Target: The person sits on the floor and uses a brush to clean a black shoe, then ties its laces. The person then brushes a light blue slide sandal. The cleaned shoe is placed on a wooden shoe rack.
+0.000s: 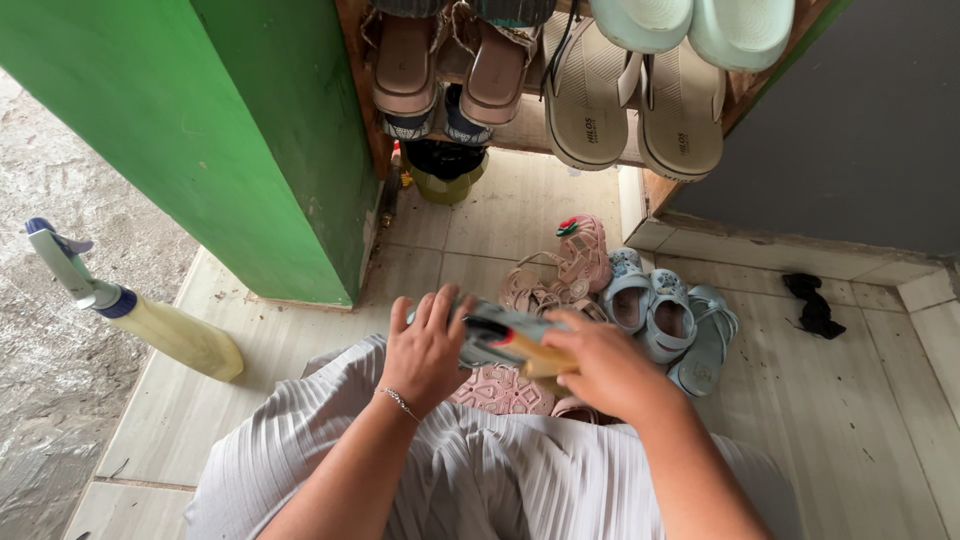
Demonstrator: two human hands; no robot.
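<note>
My left hand [425, 350] grips a grey shoe [495, 330] by its left end, holding it over my lap. My right hand [605, 365] is closed on a wooden-handled brush [540, 355] pressed against that shoe. Below the hands lies a pink patterned sandal [500, 390], partly hidden. I wear a pale ribbed garment [480, 480] and a thin bracelet on the left wrist.
Pink sandals [575, 260] and pale blue clogs [660, 315] lie on the tiled floor ahead. A spray bottle [140, 310] of yellow liquid stands at left. A green pillar [250, 130] rises beside a wooden rack with sandals [590, 95]. A black cloth [812, 305] lies at right.
</note>
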